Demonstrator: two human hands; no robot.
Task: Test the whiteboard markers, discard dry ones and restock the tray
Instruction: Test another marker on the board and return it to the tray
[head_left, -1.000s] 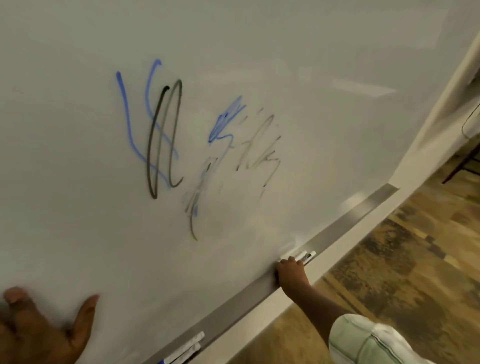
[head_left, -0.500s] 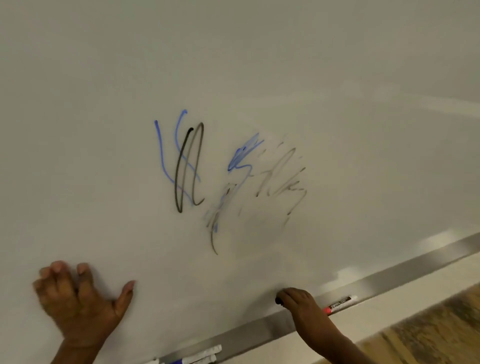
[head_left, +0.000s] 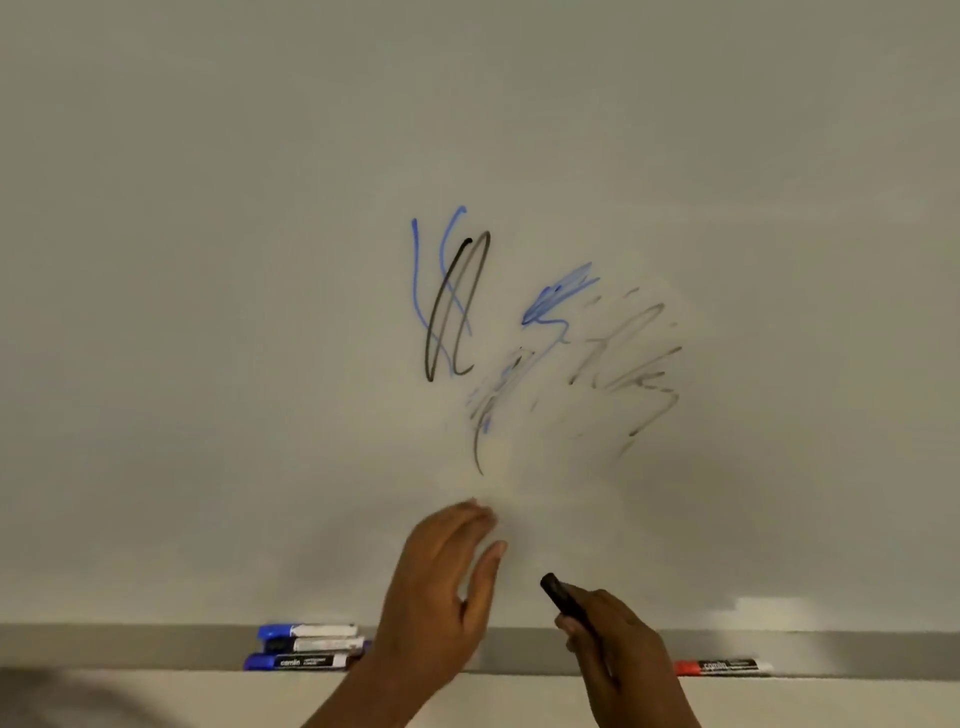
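White and glossy, a whiteboard (head_left: 208, 260) fills nearly the whole view, with a grey metal tray (head_left: 130, 647) running along its lower edge.

Low in the middle, the left hand (head_left: 441, 587) is raised in front of the board with its fingers straight and close together and the thumb spread away from them; it holds nothing. Its fingertips are blurred, and whether they touch the board cannot be told. Just to its right and a little lower, the right hand (head_left: 618, 654) has its fingers curled round a black marker (head_left: 561, 595). The marker's dark end sticks out of the fist, up and to the left, towards the left hand's thumb but apart from it. Whether that end wears a cap cannot be told.

Behind the left wrist and out to its left, three markers lie side by side in the tray: a blue-capped marker (head_left: 306, 631) farthest back, a black-capped marker (head_left: 311, 645) in the middle and a second blue-capped marker (head_left: 296, 661) nearest. To the right of the right hand, a red-capped marker (head_left: 722, 666) lies alone in the tray.

Above both hands the board carries scribbles: blue lines (head_left: 415, 280) crossed by a black loop (head_left: 441, 312) on the left, and a blue scrawl (head_left: 558, 296) with faint, smeared grey strokes (head_left: 634, 364) on the right.
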